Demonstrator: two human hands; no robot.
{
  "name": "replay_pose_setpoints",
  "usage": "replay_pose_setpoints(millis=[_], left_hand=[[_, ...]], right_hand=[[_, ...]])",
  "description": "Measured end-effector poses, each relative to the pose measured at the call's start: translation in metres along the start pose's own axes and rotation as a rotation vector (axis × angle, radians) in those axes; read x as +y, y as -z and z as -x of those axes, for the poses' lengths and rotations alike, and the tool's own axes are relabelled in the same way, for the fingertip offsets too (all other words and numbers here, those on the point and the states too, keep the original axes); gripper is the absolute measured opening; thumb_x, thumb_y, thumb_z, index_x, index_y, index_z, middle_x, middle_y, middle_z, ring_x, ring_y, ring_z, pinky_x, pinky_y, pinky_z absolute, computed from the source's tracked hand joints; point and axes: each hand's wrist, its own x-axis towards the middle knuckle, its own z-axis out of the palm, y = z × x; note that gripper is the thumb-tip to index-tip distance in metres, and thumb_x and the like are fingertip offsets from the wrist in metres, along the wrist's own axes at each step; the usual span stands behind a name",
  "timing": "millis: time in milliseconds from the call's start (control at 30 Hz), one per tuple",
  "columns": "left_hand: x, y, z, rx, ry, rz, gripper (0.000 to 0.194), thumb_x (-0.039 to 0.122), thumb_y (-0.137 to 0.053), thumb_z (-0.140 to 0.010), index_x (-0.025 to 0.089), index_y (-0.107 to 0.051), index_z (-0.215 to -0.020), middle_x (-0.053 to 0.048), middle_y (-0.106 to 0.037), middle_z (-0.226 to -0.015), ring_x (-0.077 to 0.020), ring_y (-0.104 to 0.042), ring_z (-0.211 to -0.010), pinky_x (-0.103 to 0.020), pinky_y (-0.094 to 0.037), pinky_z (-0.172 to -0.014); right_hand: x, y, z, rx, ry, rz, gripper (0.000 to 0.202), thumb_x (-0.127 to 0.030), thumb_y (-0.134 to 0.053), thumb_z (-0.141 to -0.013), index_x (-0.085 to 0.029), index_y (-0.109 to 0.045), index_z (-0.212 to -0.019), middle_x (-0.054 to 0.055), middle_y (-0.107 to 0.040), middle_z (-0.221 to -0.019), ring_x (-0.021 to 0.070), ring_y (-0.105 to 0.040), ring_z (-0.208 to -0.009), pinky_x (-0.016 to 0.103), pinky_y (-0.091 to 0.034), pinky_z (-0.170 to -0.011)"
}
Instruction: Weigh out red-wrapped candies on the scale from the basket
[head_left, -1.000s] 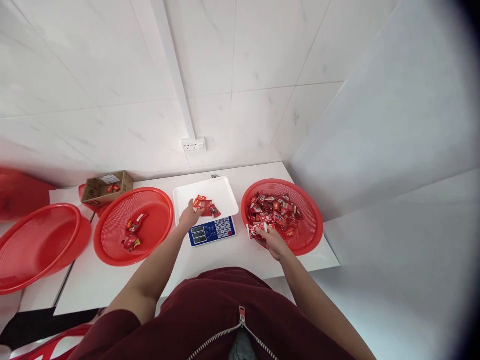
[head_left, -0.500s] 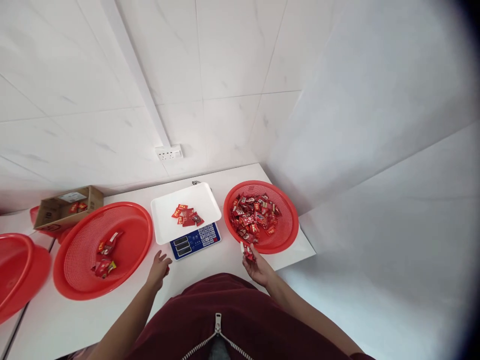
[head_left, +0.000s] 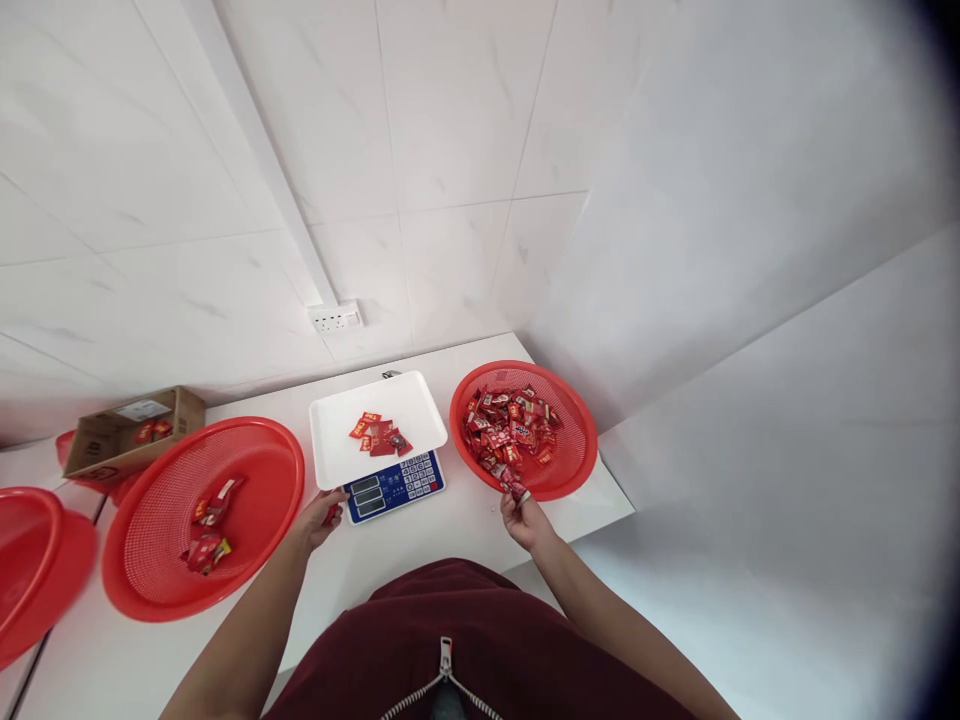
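My left hand (head_left: 321, 518) is at the front left corner of the scale (head_left: 394, 488), its index finger reaching the corner below the white tray (head_left: 341, 455). A bit of red wrapper shows in its curled fingers. Several small red snack packets (head_left: 382, 438) lie on the tray. At the near rim of the right red basket (head_left: 576, 470), my right hand (head_left: 525, 522) pinches a red snack packet (head_left: 515, 488). Behind it, many similar red packets (head_left: 517, 430) fill the middle of that basket.
On the left, another red basket (head_left: 285, 520) holds a few packets. Behind it stands a cardboard box (head_left: 105, 460) with red packets inside. A further red basket (head_left: 45, 570) is cut off at the left edge. The wall carries a socket (head_left: 335, 317).
My left hand has moved up to the scale's corner. My right hand has shifted slightly right, and its packet is now over the basket's near rim.
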Motion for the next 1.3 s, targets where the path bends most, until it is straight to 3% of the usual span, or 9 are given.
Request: replay_pose_setpoints(millis=[300, 600, 767, 933, 1033, 1133, 1300], left_hand=[[0.016, -0.026, -0.020, -0.046, -0.035, -0.096, 0.040, 0.005, -0.073, -0.050, 0.018, -0.049, -0.079, 0.009, -0.047, -0.058, -0.0016, -0.039, -0.041, -0.013, -0.026, -0.039], [0.008, -0.028, -0.002, -0.067, -0.052, -0.159, 0.052, 0.010, -0.066, -0.055, 0.025, -0.057, -0.104, 0.004, -0.059, -0.086, -0.0003, -0.038, -0.043, -0.015, -0.028, -0.040], [0.003, -0.028, 0.003, -0.049, -0.048, -0.173, 0.061, 0.010, -0.066, -0.057, 0.028, -0.055, -0.115, 0.002, -0.060, -0.097, -0.0007, -0.040, -0.045, -0.016, -0.032, -0.042], [-0.005, -0.029, 0.004, 0.040, -0.039, -0.187, 0.065, 0.014, -0.068, -0.062, 0.024, -0.051, -0.124, 0.004, -0.056, -0.074, -0.0033, -0.041, -0.045, -0.018, -0.035, -0.046], [-0.017, -0.030, 0.006, 0.168, -0.034, -0.178, 0.048, 0.021, -0.066, -0.073, 0.018, -0.053, -0.119, 0.005, -0.051, -0.066, -0.0047, -0.044, -0.047, -0.019, -0.039, -0.050], [-0.033, -0.029, 0.012, 0.252, -0.024, -0.159, 0.028, 0.028, -0.057, -0.085, 0.015, -0.055, -0.110, 0.002, -0.055, -0.075, -0.0062, -0.049, -0.054, -0.020, -0.043, -0.052], [-0.045, -0.029, 0.020, 0.259, 0.015, -0.146, 0.026, 0.032, -0.055, -0.089, 0.013, -0.056, -0.108, -0.003, -0.060, -0.091, -0.0099, -0.057, -0.068, -0.024, -0.050, -0.058]], right_hand=[[-0.031, -0.014, -0.013, 0.164, 0.056, -0.066, 0.024, -0.010, -0.046, -0.089, -0.019, -0.046, -0.068, -0.006, -0.047, -0.051, 0.0033, -0.050, -0.038, 0.006, -0.043, -0.033], [-0.036, -0.009, -0.008, 0.117, 0.058, 0.008, 0.021, -0.009, -0.057, -0.083, -0.019, -0.048, -0.067, -0.007, -0.050, -0.052, 0.0032, -0.052, -0.041, 0.006, -0.045, -0.036], [-0.027, -0.007, 0.001, 0.059, -0.015, 0.094, 0.018, -0.011, -0.055, -0.086, -0.017, -0.052, -0.070, -0.005, -0.054, -0.053, 0.0035, -0.055, -0.043, 0.006, -0.045, -0.038], [-0.004, -0.010, 0.004, 0.029, -0.102, 0.251, 0.016, -0.021, -0.055, -0.089, -0.015, -0.060, -0.075, -0.002, -0.056, -0.050, 0.0076, -0.055, -0.041, 0.012, -0.046, -0.037], [0.012, -0.012, 0.004, 0.003, -0.111, 0.350, 0.009, -0.021, -0.063, -0.084, -0.015, -0.061, -0.079, -0.001, -0.060, -0.054, 0.0090, -0.056, -0.040, 0.015, -0.047, -0.038], [0.021, -0.013, 0.003, -0.063, -0.094, 0.471, 0.008, -0.020, -0.067, -0.081, -0.016, -0.061, -0.081, -0.001, -0.065, -0.062, 0.0079, -0.057, -0.042, 0.016, -0.049, -0.042], [0.025, -0.019, -0.002, -0.123, -0.097, 0.628, 0.007, -0.019, -0.066, -0.081, -0.017, -0.060, -0.083, -0.001, -0.066, -0.067, 0.0065, -0.059, -0.048, 0.017, -0.051, -0.050]])
